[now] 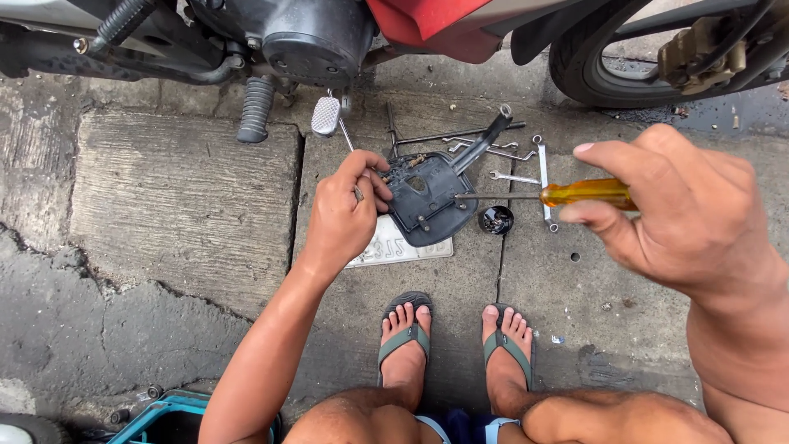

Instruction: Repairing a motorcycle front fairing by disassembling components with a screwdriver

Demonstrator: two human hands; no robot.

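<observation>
A teal crate (168,411) sits at the lower left on the cracked concrete floor (181,205). The left hand (345,210) is clenched on the left edge of a black plastic cover (427,197), which lies on the floor over a pale plate (394,247) (partly hidden). The right hand (682,210) grasps the amber handle of a screwdriver (588,193); its long axis runs level, its shaft pointing left with the tip at the cover's right side. So the cover lies left of the right grip, and the left hand is nearer it. Wrenches (514,156) are scattered just beyond, under the motorcycle (312,33).
</observation>
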